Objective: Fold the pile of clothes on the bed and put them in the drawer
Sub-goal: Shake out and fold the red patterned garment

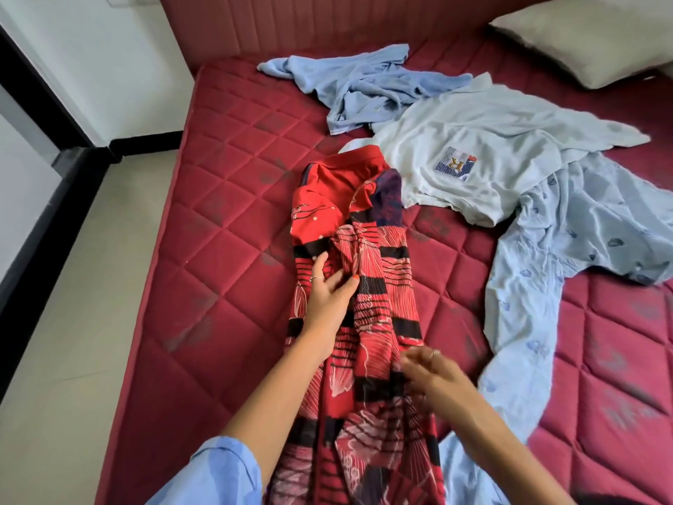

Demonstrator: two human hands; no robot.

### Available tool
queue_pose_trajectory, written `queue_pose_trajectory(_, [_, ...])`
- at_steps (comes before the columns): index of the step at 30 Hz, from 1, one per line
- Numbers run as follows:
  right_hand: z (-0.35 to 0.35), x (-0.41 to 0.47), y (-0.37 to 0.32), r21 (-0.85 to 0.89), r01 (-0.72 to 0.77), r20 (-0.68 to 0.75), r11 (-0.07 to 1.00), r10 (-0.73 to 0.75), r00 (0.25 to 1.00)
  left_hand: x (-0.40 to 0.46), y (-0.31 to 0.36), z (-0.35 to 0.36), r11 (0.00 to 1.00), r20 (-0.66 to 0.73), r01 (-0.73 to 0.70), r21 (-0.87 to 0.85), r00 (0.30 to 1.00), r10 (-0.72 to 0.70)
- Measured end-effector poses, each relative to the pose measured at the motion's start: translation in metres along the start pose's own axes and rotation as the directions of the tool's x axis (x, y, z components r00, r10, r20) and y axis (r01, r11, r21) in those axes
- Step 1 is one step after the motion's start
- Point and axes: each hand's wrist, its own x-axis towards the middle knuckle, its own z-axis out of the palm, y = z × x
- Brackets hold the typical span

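A long red patterned garment (378, 271) with black stripes lies lengthwise on the red quilted mattress (225, 220), running from the middle toward me. My left hand (329, 289) rests on its left side, with the fingers tucked into a fold of the cloth. My right hand (433, 373), blurred, lies on the garment's right edge lower down; its grip is unclear. A pale blue T-shirt with a printed logo (473, 169) lies to the right of the red collar. A crumpled blue shirt (364, 85) sits farther back. A light blue printed garment (568, 242) sprawls at the right.
A beige pillow (590, 41) lies at the far right against the red padded headboard (291, 23). The mattress's left edge drops to a pale tiled floor (80, 286), with a white wall and black skirting beyond. No drawer is in view.
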Motion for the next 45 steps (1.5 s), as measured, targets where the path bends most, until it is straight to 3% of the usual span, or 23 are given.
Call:
queue_pose_trajectory(3, [0.004,-0.048,0.026,-0.183,-0.084,0.043,0.979,0.094,0.995,-0.039,-0.014,-0.016,0.907,0.140,-0.217,0.362,0.974,0.177])
queue_pose_trajectory(5, [0.006,-0.076,0.037,-0.296,-0.126,0.074,0.947,0.154,0.985,-0.075,-0.025,-0.026,0.775,0.271,-0.314,0.548,0.943,0.191])
queue_pose_trajectory(7, [0.005,-0.094,0.044,-0.527,-0.081,0.068,0.846,0.136,0.988,-0.110,-0.035,-0.035,0.692,0.318,-0.351,0.630,0.930,0.182])
queue_pose_trajectory(9, [0.004,-0.104,0.044,-0.627,-0.026,0.039,0.778,0.065,0.997,-0.141,-0.042,-0.047,0.676,0.304,-0.355,0.645,0.932,0.200])
queue_pose_trajectory(14, [0.010,-0.102,0.049,-0.645,0.026,0.041,0.764,0.001,0.999,-0.207,-0.059,-0.060,0.519,0.190,-0.290,0.804,0.952,0.239])
queue_pose_trajectory(19, [0.011,-0.101,0.053,-0.597,0.014,-0.032,0.802,-0.041,0.999,-0.222,-0.054,-0.044,0.479,0.022,-0.141,0.866,0.969,0.246])
queue_pose_trajectory(23, [0.006,-0.109,0.051,-0.497,0.167,-0.047,0.851,-0.219,0.975,-0.226,-0.030,-0.028,0.558,-0.028,-0.138,0.818,0.960,0.279])
queue_pose_trajectory(26, [0.005,-0.108,0.047,-0.469,0.337,0.004,0.816,-0.380,0.925,-0.237,-0.016,-0.015,0.579,0.009,-0.192,0.792,0.953,0.304])
queue_pose_trajectory(28, [0.007,-0.108,0.047,-0.459,0.347,0.032,0.818,-0.376,0.926,-0.245,-0.008,-0.009,0.602,0.043,-0.230,0.765,0.950,0.309])
queue_pose_trajectory(31, [0.013,-0.113,0.038,-0.268,0.213,0.109,0.940,-0.190,0.976,-0.249,-0.001,0.000,0.594,0.079,-0.270,0.757,0.941,0.328])
queue_pose_trajectory(34, [0.013,-0.114,0.037,-0.026,0.041,0.225,0.999,-0.034,0.974,-0.247,0.001,0.008,0.569,0.118,-0.305,0.764,0.933,0.341])
queue_pose_trajectory(37, [0.011,-0.118,0.030,0.358,-0.131,0.436,0.924,-0.042,0.899,-0.245,0.006,0.013,0.512,0.200,-0.393,0.764,0.898,0.392])
queue_pose_trajectory(39, [0.005,-0.123,0.023,0.460,-0.234,0.556,0.856,-0.072,0.828,-0.242,0.006,0.015,0.444,0.264,-0.452,0.774,0.867,0.423])
queue_pose_trajectory(42, [0.005,-0.122,0.028,0.247,-0.284,0.558,0.926,0.104,0.823,-0.233,0.004,0.013,0.400,0.295,-0.441,0.803,0.878,0.377])
queue_pose_trajectory(45, [0.010,-0.122,0.034,-0.267,-0.218,0.379,0.939,0.310,0.872,-0.229,-0.007,0.002,0.350,0.308,-0.362,0.864,0.930,0.202])
